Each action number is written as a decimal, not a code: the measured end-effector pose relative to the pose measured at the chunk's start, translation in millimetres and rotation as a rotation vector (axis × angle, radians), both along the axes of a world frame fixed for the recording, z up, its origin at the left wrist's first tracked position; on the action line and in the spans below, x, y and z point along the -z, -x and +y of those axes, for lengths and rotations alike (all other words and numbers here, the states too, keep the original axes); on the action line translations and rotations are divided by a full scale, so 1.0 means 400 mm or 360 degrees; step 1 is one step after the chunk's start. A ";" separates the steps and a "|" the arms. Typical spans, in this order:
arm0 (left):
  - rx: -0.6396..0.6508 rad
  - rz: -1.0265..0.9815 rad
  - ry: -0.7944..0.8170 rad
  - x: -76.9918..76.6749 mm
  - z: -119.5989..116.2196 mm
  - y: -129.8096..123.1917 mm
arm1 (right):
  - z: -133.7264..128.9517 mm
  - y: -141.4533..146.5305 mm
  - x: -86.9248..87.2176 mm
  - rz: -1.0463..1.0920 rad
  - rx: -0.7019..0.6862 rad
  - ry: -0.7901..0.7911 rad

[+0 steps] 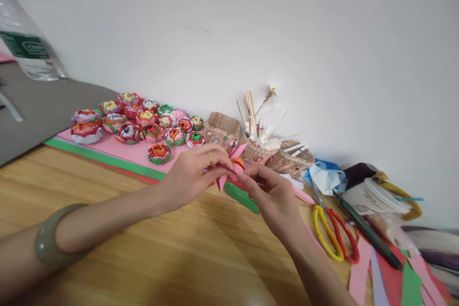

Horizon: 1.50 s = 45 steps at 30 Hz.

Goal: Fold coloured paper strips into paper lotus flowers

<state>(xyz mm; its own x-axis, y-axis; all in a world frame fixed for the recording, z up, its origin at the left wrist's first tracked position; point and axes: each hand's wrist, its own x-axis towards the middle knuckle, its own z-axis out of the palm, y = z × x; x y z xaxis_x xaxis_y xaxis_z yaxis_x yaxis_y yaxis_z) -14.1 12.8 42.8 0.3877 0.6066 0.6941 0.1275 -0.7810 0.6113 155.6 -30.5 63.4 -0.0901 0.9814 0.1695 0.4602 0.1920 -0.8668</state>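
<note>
Between both hands, above the wooden table [150,253], is a folded paper flower [237,167] with pink and orange parts. My left hand [195,172], with a ring on one finger, pinches its near left side. From the right, the thumb and fingers of my right hand [274,196] grip the flower's other side. Fingers cover part of its folds. Just beneath the hands lies a green folded paper strip [242,197]. Many finished paper flowers [146,119] in mixed colours stand on stacked coloured paper [118,149] behind my left hand.
Along the wall stand woven-look baskets [222,129], one holding sticks and straws [251,114]. Scissors [335,229] with yellow and red handles, a dark green pen-like tool [369,232], a white tub [375,198] and paper strips [389,267] lie at right. A plastic bottle [30,48] stands far left.
</note>
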 end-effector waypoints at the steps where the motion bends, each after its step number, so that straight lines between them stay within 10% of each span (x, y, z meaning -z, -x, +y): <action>1: 0.0003 0.0005 0.0023 0.000 0.000 -0.001 | 0.000 0.000 0.000 -0.0017 0.0003 0.0000; 29: -0.0142 -0.0178 0.0717 0.019 -0.003 -0.016 | -0.013 0.005 -0.006 -0.0516 0.0141 -0.0174; 34: 0.0001 -0.0393 0.1003 0.024 0.020 -0.014 | -0.016 -0.012 -0.034 -0.0697 0.0033 -0.0049; 40: 0.0368 -0.0550 0.1221 0.022 0.040 -0.011 | 0.004 -0.041 -0.056 -0.0249 0.0410 -0.0308; 45: 0.0584 -0.0500 0.1247 0.022 0.030 -0.008 | 0.011 -0.035 -0.044 -0.0167 0.0192 -0.0151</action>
<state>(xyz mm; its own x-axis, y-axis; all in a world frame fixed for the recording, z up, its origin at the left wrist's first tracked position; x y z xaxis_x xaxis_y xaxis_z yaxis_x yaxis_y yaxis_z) -11.1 24.7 34.0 0.5120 0.8239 0.2429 -0.3079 -0.0879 0.9473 169.8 -26.2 80.9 0.0053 0.9663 0.2575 0.5718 0.2083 -0.7935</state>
